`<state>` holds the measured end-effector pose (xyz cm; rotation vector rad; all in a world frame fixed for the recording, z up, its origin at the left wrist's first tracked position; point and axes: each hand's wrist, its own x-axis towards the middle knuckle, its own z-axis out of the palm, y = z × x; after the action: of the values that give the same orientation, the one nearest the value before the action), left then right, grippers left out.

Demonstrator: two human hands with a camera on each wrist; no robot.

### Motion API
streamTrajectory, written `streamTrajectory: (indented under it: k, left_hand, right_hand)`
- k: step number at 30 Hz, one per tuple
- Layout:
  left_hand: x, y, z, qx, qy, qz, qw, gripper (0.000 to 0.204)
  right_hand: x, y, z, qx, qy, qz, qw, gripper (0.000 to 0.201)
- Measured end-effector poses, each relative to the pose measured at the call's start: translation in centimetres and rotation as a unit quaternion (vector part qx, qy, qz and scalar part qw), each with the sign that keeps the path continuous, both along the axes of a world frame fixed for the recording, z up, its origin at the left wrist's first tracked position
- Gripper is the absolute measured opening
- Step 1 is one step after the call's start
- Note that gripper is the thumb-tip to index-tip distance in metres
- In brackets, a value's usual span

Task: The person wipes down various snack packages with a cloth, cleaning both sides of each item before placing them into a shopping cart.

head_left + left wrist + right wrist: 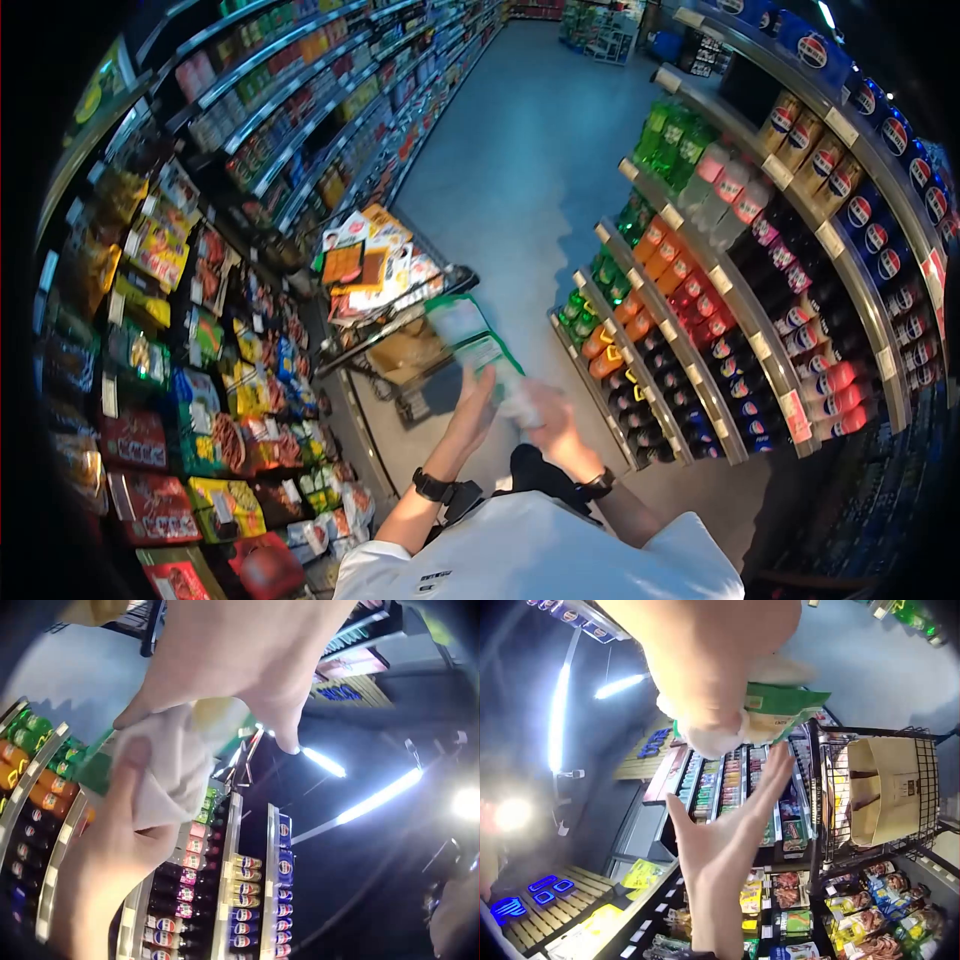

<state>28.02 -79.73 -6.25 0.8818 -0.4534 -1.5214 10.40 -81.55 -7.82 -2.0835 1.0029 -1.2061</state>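
Note:
A green-and-white packet (470,335) is held up in front of the body, slanting toward the cart. My right hand (555,420), blurred in the head view, pinches a white crumpled piece (172,761) at the packet's near end; I cannot tell whether it is part of the packet. In the right wrist view the packet's green edge (791,697) shows beyond that hand. My left hand (478,400) is at the packet's near end, thumb and fingers spread wide, with the fingertips (780,757) right at the packet's lower edge.
A shopping cart (385,345) stands ahead to the left, with colourful flat packs (370,260) on top and a brown paper bag (885,791). Snack packs (220,430) fill the left shelves; drink bottles (680,290) line the right shelves. The aisle floor (530,130) runs ahead.

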Motion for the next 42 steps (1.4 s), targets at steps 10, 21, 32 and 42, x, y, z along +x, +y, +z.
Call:
streamTrajectory:
  k: [10,21,32,42]
  left_hand:
    - [-1.9,-12.1,3.3,0.032,0.085,0.028,0.995,0.065]
    - [0.1,-15.9,2.5,0.030,0.171,0.025,0.985,0.090]
    - [7.3,-14.4,3.5,-0.038,0.131,0.011,0.991,0.086]
    - [12.9,-12.9,3.5,-0.049,0.202,0.038,0.977,0.078]
  right_hand:
    - [-5.5,-13.3,0.8,0.299,-0.287,-0.019,0.910,0.043]
    - [1.4,-15.7,2.4,-0.023,0.100,0.255,0.962,0.066]
    - [9.2,-14.4,5.4,-0.115,0.136,0.203,0.963,0.063]
    - [14.9,-12.8,6.9,-0.097,0.163,0.223,0.956,0.070]
